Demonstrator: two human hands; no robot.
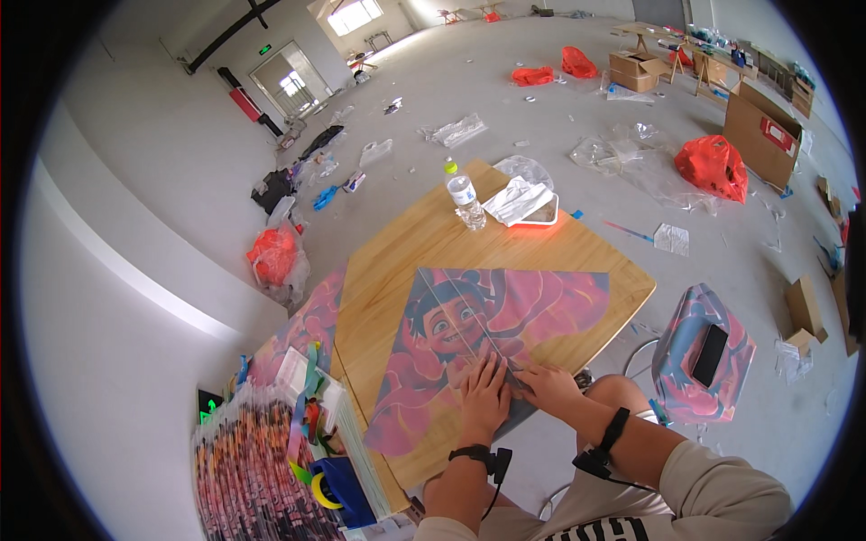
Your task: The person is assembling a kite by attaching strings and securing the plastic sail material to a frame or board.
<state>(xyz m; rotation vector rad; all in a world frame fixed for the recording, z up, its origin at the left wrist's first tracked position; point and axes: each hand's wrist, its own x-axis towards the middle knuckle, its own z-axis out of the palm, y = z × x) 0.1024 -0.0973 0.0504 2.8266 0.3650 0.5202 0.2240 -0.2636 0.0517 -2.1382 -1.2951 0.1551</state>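
Observation:
A kite [541, 311] of pink and blue printed cloth with a cartoon figure lies spread on the wooden table, a thin rod running down its middle. My left hand [485, 392] rests palm down on the cloth beside the lower end of the rod, its fingers stretched out. Close to its right, my right hand [548, 389] has its fingers bent together at the kite's near edge. It seems to pinch the edge there, though the fingertips are partly hidden. Both wrists wear black straps.
On the wooden table [379, 261] stand a water bottle [465, 197] and a food tray [538, 215] with white wrapping. A phone [710, 354] lies on a cloth-covered stool at right. Packed kites [248, 469] and tape rolls [327, 491] sit at left. Cardboard boxes [762, 135] and plastic bags litter the floor.

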